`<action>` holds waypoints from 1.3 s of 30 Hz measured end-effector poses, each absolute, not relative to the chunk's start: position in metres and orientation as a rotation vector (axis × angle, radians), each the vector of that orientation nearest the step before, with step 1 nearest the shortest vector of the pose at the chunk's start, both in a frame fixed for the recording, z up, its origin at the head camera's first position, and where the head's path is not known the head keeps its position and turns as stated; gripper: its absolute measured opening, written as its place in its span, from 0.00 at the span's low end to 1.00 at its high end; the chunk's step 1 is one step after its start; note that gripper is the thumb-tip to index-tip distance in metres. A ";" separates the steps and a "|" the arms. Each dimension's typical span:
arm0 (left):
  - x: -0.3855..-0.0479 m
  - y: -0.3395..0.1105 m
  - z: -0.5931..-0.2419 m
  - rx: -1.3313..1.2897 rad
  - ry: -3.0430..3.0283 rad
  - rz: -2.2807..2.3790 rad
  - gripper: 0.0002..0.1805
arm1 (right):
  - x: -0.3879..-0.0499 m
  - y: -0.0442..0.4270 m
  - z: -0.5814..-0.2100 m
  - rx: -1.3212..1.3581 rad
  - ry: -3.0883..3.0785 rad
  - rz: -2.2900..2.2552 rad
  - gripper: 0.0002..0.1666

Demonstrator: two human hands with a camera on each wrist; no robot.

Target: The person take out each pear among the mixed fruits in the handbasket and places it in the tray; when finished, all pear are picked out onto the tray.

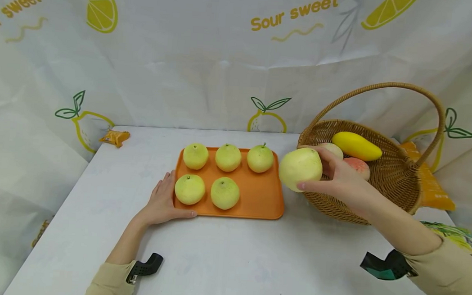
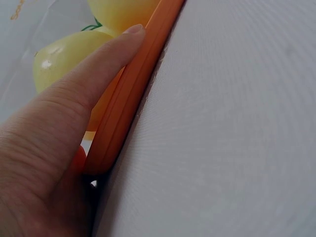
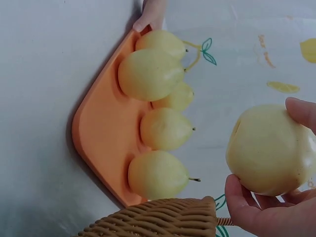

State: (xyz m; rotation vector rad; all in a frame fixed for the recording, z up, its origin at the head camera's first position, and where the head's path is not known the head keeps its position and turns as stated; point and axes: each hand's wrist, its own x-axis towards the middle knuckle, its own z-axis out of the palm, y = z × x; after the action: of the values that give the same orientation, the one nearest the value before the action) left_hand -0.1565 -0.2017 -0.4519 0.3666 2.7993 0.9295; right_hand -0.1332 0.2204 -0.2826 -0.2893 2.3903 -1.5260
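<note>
My right hand [image 1: 341, 181] grips a pale yellow-green pear [image 1: 301, 169] between thumb and fingers. It holds the pear in the air between the tray's right end and the wicker basket [image 1: 326, 205]. On the orange tray [image 1: 259, 201] sit several similar pears: three along the back row, and two in front at the left and middle. My left hand [image 1: 162, 204] rests at the tray's front left corner, fingers straight along the left side. Its thumb [image 2: 106, 61] lies extended along the front rim in the left wrist view.
Inside the basket are a yellow mango-like fruit [image 1: 357, 146], a reddish peach [image 1: 358, 167] and a pale round fruit [image 1: 331, 149]. The tall basket handle [image 1: 386, 86] arches above. An orange packet [image 1: 436, 191] lies behind the basket, and a small orange wrapper [image 1: 115, 138] at the table's back left.
</note>
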 end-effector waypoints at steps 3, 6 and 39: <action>-0.157 -0.201 -0.452 0.372 2.801 0.931 0.77 | -0.133 0.215 -0.285 -0.296 2.378 -1.512 0.47; -0.156 -0.201 -0.451 0.374 2.803 0.930 0.77 | -0.133 0.210 -0.289 -0.311 2.375 -1.497 0.48; -0.156 -0.201 -0.450 0.365 2.799 0.926 0.77 | -0.137 0.176 -0.364 -0.442 2.412 -1.465 0.48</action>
State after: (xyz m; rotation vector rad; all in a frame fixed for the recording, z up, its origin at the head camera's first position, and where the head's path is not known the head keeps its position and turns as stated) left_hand -0.1556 -0.2008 -0.4498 0.3650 2.7989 0.9257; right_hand -0.1373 0.1761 -0.3635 -0.4417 2.4118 -1.4646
